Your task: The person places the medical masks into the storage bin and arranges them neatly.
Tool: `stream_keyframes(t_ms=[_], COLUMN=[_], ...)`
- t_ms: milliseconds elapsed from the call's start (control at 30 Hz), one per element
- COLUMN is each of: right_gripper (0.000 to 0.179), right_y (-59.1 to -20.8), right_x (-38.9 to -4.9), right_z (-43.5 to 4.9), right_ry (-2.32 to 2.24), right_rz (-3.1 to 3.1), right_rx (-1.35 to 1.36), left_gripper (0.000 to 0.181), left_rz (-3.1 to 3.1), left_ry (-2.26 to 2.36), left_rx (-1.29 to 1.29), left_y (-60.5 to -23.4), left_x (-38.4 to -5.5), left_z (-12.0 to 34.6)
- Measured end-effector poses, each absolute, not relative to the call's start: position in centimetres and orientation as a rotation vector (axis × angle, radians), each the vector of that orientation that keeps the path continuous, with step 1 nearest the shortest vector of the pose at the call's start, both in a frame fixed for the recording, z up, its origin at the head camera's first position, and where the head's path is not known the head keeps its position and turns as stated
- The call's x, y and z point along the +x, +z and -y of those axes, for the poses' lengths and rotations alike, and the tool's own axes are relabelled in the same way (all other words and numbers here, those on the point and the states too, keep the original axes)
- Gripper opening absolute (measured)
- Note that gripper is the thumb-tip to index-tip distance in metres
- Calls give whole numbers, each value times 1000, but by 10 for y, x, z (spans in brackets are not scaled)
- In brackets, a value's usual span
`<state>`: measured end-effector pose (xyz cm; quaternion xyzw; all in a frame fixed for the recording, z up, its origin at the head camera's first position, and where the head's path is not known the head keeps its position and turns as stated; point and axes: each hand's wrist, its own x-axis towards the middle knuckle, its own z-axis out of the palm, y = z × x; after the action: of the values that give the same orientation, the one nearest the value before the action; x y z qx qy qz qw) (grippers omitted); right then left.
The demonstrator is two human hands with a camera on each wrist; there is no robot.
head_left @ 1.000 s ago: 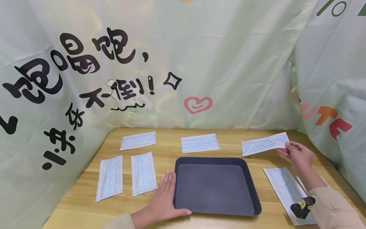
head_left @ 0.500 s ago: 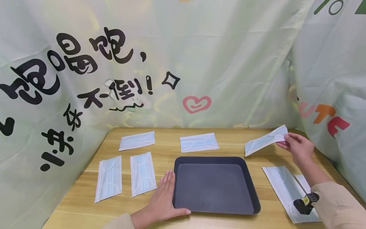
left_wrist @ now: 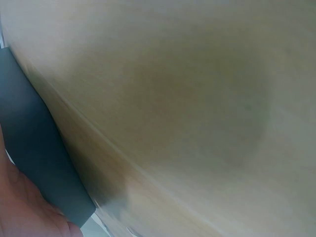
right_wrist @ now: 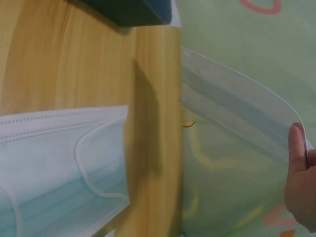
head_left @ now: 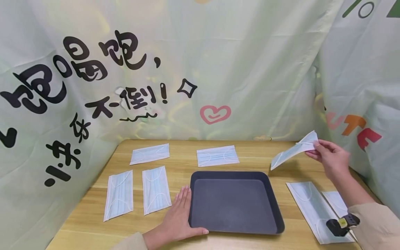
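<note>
My right hand [head_left: 334, 159] pinches one end of a pale blue face mask [head_left: 293, 151] at the back right, its near end lifted and the mask sloping down to the left. In the right wrist view the thumb lies along the edge of that mask [right_wrist: 237, 103]. A dark grey rectangular tray [head_left: 235, 205] stands in the middle of the table. My left hand [head_left: 176, 217] rests against its left side, fingers straight, thumb along the front edge. The left wrist view shows part of the left hand [left_wrist: 29, 202] on the tray's dark wall [left_wrist: 44, 143].
Two masks lie flat left of the tray, a nearer-left mask [head_left: 118, 194] and another mask [head_left: 156, 189]. Behind them are a back-left mask [head_left: 150, 153] and a back-middle mask [head_left: 217, 155]. A mask [head_left: 312, 208] and a partly hidden one [head_left: 335, 201] lie under the right forearm.
The right hand has raised its end of the mask and moved slightly right, so the mask tilts more steeply and bends. The left hand and tray keep their places.
</note>
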<state>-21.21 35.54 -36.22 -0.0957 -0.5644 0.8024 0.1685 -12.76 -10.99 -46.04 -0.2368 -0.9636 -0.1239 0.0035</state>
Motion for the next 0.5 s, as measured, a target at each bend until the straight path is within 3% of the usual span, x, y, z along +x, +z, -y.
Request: stream_keyframes(t_ms=[500], right_gripper=[13], right_y=[-331], right_x=[-186], right_z=[-328], right_ry=[2335], right_rz=[1608], right_rx=[-96], left_gripper=[128], left_rz=[3024], left_ry=[-406], left_rx=[-752], left_y=[-460], left_x=[-127], left_z=[110])
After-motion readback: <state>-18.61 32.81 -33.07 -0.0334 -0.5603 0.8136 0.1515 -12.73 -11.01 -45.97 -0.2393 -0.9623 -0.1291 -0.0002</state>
